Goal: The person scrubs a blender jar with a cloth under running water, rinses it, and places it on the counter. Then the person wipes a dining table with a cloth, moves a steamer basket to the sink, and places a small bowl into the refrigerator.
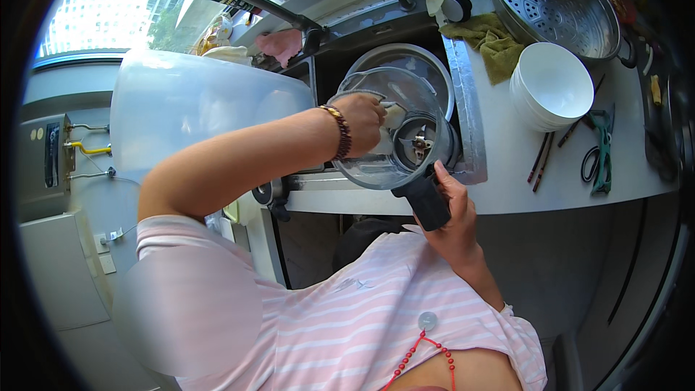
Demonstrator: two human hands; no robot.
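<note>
My left hand [359, 124], with a dark beaded bracelet at the wrist, reaches inside a clear blender jar [374, 171]. Its fingers are closed on a pale cloth [393, 115] against the jar's inner wall. The jar lies tilted over the sink, its mouth towards me. At its bottom shows a metal blade assembly [421, 143]. My right hand [452, 212] grips the jar's black handle [426, 203] at the counter's front edge. Behind the jar, a round metal basin [404, 53] sits in the dark sink [331, 62], partly hidden.
A black faucet [271, 5] arches over the sink's left side, near a large translucent plastic bin [190, 108]. On the right are stacked white bowls [551, 87], a steamer pot [559, 11], chopsticks [543, 160], a green-handled peeler or scissors [601, 157] and an olive towel [491, 43].
</note>
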